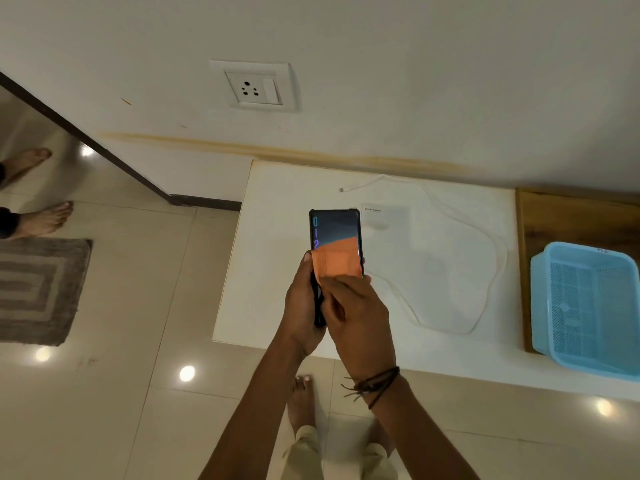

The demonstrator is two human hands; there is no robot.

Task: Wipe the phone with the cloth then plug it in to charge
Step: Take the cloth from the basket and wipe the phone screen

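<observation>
A black phone with its screen lit is held upright above the white table. My left hand grips its lower left side. My right hand presses an orange cloth flat onto the lower half of the screen. A white charger block lies on the table just right of the phone. Its white cable loops across the table, and the free plug end rests near the wall.
A wall socket with a switch is above the table. A light blue perforated basket sits on a wooden surface at right. A grey mat and another person's bare feet are on the tiled floor at left.
</observation>
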